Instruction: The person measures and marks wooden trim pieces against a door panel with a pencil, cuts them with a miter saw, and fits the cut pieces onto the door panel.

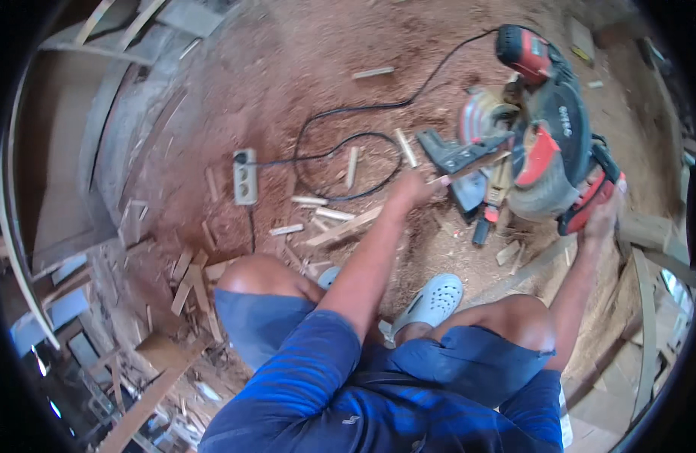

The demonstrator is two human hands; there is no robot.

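Observation:
A red and black miter saw [565, 124] stands on the sawdust-covered ground ahead of me, to the right. My right hand [603, 217] is closed around its red handle, on the near right side of the saw. From the left, my left hand [413, 189] grips a thin wooden strip [480, 162]. That strip runs over the saw's dark fence [457, 153] toward the blade guard, whose near part looks blurred. The strip's far end and its contact with the blade cannot be made out.
A white power strip [245, 178] lies to the left. Its plugged-in black cable [348, 110] loops across the ground to the saw. Short wood offcuts [334, 214] are scattered between. Scrap wood [189, 283] piles up at left, and boards [644, 325] stand at right. My pale clog [432, 303] is close by.

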